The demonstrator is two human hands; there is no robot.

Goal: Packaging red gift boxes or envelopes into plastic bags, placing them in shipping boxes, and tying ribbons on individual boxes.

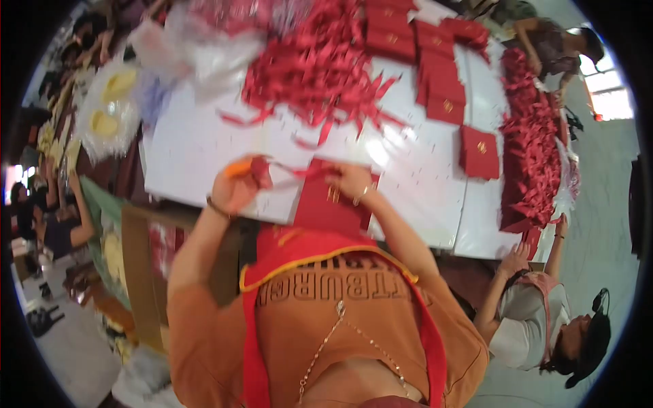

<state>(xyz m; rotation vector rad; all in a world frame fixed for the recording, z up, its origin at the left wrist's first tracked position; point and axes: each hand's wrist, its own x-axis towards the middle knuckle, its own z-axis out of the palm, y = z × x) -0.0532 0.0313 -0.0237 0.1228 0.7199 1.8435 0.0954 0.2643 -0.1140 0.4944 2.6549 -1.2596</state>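
Note:
A flat red folder or bag (323, 202) with gold print lies at the table's front edge, in front of my body. My left hand (235, 192) is closed around a small orange tool (239, 168), whose kind I cannot make out. A red ribbon (292, 170) stretches from near the left fingers across to my right hand (354, 182). The right fingers pinch this ribbon over the top of the red piece, partly hiding it.
A big heap of red ribbons (306, 75) covers the table's far middle. Stacked red pieces (442, 85) stand to its right, with one stack (480, 153) nearer. A long ribbon pile (527, 143) lines the right side, where co-workers sit. A cardboard box (146, 272) stands at left.

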